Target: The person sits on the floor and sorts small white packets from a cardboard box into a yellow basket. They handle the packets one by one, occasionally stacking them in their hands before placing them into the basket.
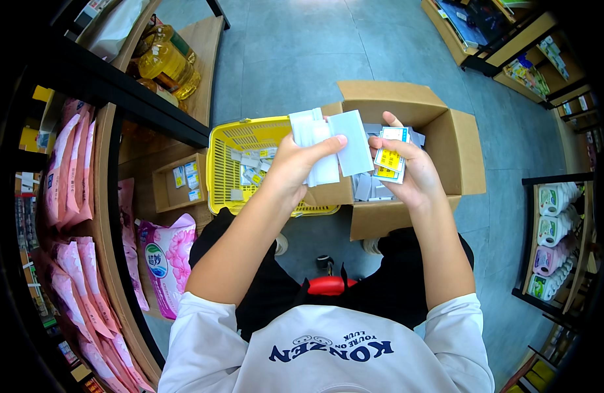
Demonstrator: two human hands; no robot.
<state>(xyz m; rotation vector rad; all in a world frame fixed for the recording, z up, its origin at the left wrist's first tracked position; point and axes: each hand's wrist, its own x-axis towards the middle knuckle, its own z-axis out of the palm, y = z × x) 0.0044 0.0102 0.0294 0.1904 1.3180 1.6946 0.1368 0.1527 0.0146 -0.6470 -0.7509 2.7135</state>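
My left hand (302, 159) grips a stack of clear and white plastic label holders (315, 142), its thumb pressing on a flat whitish one (351, 142) that juts out to the right. In my right hand (415, 169) are a few price tags (391, 154) in white, blue and yellow, fanned slightly and bearing print. Both hands hover over the border between a yellow plastic basket (222, 162) and an open cardboard box (432, 132). Several grey-white holders (368, 189) lie in the box, partly hidden by my hands. More holders and tags (255, 167) are scattered in the basket.
A small wooden tray (166, 191) with several tags sits on the lower shelf at left. Pink detergent bags (166, 260) and bottles of yellow oil (169, 69) stock the left shelving. White and pink jugs (550, 231) stand on a right-hand rack. A red seat (329, 285) shows between my legs.
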